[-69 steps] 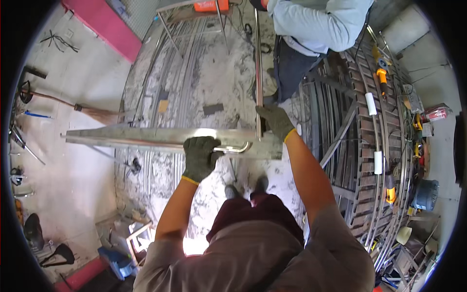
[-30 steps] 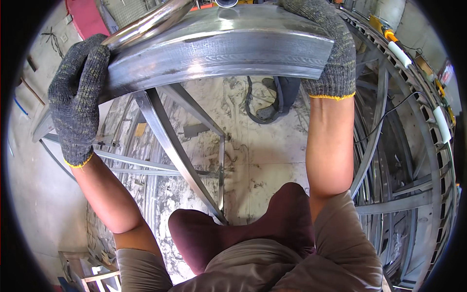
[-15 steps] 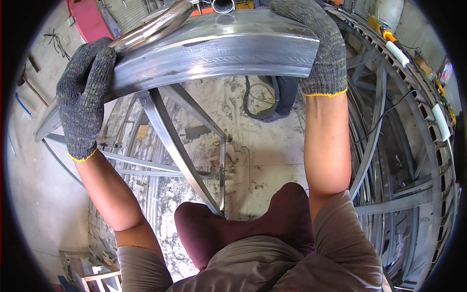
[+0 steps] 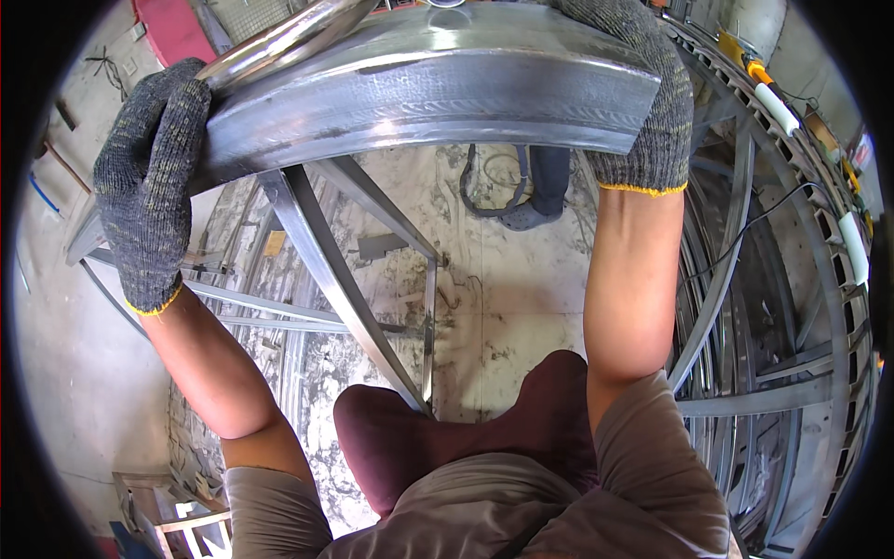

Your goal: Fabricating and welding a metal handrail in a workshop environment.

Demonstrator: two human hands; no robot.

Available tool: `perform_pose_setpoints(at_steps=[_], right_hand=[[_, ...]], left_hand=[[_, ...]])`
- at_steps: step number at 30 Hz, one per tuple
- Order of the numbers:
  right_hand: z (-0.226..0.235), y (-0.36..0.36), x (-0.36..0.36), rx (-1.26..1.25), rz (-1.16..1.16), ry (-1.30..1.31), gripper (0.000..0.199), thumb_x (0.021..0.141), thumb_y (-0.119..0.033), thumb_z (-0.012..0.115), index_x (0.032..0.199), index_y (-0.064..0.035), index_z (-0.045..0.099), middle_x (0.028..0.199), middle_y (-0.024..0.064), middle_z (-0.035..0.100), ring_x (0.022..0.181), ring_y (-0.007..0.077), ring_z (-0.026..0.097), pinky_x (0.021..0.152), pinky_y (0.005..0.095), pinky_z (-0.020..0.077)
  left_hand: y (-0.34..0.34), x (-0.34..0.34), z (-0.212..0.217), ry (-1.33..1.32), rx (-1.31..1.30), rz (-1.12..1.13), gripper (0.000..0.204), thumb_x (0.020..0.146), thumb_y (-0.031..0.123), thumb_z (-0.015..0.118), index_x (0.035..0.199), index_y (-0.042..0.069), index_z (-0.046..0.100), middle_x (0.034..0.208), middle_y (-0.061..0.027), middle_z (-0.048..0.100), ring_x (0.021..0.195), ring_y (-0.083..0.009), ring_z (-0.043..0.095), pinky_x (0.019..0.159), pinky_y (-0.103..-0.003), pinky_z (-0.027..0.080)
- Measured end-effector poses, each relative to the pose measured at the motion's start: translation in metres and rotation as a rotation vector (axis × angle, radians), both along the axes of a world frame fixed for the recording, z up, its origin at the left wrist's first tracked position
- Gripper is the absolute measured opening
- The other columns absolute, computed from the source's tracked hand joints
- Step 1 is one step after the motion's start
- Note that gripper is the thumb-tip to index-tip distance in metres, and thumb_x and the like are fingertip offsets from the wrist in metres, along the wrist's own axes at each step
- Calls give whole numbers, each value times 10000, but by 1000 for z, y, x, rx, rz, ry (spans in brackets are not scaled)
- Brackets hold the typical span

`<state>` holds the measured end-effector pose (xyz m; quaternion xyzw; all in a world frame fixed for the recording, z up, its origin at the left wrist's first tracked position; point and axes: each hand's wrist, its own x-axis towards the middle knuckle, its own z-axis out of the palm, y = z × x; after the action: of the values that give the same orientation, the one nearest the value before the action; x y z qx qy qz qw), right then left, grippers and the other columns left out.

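Observation:
A wide rectangular metal beam (image 4: 419,102) with a shiny, scuffed face spans the top of the view. My left hand (image 4: 149,182), in a dark grey knitted glove with a yellow cuff, is closed over the beam's left part. Beside its thumb, a polished round metal tube (image 4: 289,42) slants across the beam's top. My right hand (image 4: 643,102), gloved alike, wraps round the beam's right end; its fingertips are hidden at the upper edge. Under the beam stands a frame of square metal legs (image 4: 335,270).
To the right curves a large metal framework (image 4: 712,279) with slotted edges and a hanging cable. Long metal bars (image 4: 251,307) lie on the stained floor at left. Beyond the beam show a dark trouser leg and shoe (image 4: 545,200) of another person.
The beam's right end has shifted to the right, and my right hand with it. My left hand has moved slightly left. The other person's leg and shoe have changed position.

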<state>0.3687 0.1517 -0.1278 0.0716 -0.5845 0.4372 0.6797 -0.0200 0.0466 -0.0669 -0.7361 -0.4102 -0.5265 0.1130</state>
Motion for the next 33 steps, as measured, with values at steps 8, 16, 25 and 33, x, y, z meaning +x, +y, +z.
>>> perform_pose_setpoints(at_steps=[8, 16, 25, 33], right_hand=[[-3, -19, -11, -258, 62, 166, 220, 1058, -117, 571, 1230, -11, 659, 1190, 153, 749, 1120, 259, 723, 975, 391, 607], [2, -30, -10, -273, -21, 113, 207, 1065, -89, 557, 1233, -19, 656, 1146, 135, 762, 1073, 244, 739, 916, 361, 628], [-25, -19, -3, -104, -212, -62, 343, 1073, -208, 529, 1301, 16, 652, 1263, 159, 723, 1124, 261, 720, 956, 377, 611], [22, -74, -26, -496, -243, -256, 106, 944, -92, 718, 898, -31, 644, 980, 88, 700, 874, 174, 665, 851, 374, 576]], left_hand=[[-11, 12, 5, -7, -60, 8, 277, 1006, 131, 721, 1235, -24, 741, 1184, -105, 725, 1073, -173, 672, 985, -316, 525], [-5, 11, 3, 4, -27, 19, 289, 996, 141, 734, 1231, -26, 739, 1160, -101, 723, 1042, -176, 674, 965, -320, 532], [-12, 29, 5, 16, -73, -63, 191, 948, 122, 732, 1084, -11, 743, 998, -97, 714, 901, -217, 665, 852, -361, 523], [-30, 23, 47, 279, -245, -7, 300, 860, 315, 829, 1079, 125, 749, 980, -71, 678, 957, -301, 598, 921, -468, 406]])
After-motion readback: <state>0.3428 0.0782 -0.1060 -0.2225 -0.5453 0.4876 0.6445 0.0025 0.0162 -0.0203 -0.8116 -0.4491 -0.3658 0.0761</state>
